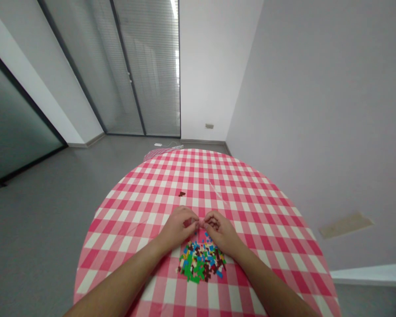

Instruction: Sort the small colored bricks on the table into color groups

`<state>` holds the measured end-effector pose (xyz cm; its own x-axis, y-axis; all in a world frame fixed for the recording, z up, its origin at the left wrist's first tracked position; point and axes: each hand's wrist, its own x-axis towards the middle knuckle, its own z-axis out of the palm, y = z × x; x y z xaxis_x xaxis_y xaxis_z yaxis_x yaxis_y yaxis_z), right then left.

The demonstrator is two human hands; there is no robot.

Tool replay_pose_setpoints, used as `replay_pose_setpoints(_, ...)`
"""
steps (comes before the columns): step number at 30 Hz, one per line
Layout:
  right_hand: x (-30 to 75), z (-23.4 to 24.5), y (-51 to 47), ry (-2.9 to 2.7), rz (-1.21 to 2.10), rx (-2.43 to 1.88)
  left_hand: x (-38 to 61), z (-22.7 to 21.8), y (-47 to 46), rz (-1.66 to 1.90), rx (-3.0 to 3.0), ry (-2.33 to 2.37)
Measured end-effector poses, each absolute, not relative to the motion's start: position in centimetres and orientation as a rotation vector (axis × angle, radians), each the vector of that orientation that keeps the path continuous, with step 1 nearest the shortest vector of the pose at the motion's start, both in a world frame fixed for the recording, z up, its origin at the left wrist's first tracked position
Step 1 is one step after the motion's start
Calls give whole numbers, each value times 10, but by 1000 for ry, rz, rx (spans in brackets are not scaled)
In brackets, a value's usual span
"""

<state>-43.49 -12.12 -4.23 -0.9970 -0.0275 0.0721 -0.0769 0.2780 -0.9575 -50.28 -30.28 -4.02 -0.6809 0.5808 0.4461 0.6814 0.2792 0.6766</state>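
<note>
The left hand (175, 228) and right hand (220, 233) are pressed together at the fingertips — whether anything small is pinched there cannot be told — just above a heap of small multicoloured plastic pieces (201, 260). The heap is spread on a red-and-white gingham cloth (237, 198) covering a round counter; a lone brown piece (181, 193) is seen well beyond the hands.

1. Left forearm (119, 281) bare, tapering to the wrist, no sleeve cuff in view;
2. Right forearm (270, 286) bare too, of the same tapering shape;
3. Left hand (176, 229) and right hand (219, 231) bare, nails too small to make out;
</note>
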Motion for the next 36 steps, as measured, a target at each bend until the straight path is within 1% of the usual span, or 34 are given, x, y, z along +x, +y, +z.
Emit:
replay_pose_setpoints(4,-438,-46,-120,-2494,1814,19,-526,-42,-319,-1353,-955,-2471)
replay_pose_setpoints(6,-438,-48,-119,-2492,1813,23,-542,-43,-330,-1373,-751,-2539)
replay_pose_setpoints(8,-438,-50,-118,-2491,1822,30,-559,-44,-340,-1346,-671,-2620)
replay_pose_setpoints(10,-438,-50,-117,-2499,1823,32,-575,-46,-347,-1297,-677,-2678)
replay_pose_setpoints(15,-438,-49,-117,-2520,1811,19,-603,-54,-348,-1020,-784,-2745)
replay_pose_setpoints(17,-438,-50,-116,-2517,1808,14,-609,-57,-345,-1021,-805,-2739)
replay_pose_setpoints(23,-439,-51,-115,-2506,1820,32,-608,-60,-344,-1243,-768,-2708)
replay_pose_setpoints(26,-438,-49,-115,-2503,1830,36,-606,-59,-345,-1275,-729,-2705)
replay_pose_setpoints(31,-437,-51,-115,-2501,1838,43,-607,-63,-345,-1185,-727,-2698)
replay_pose_setpoints(36,-438,-54,-114,-2498,1838,49,-606,-60,-343,-982,-741,-2732)
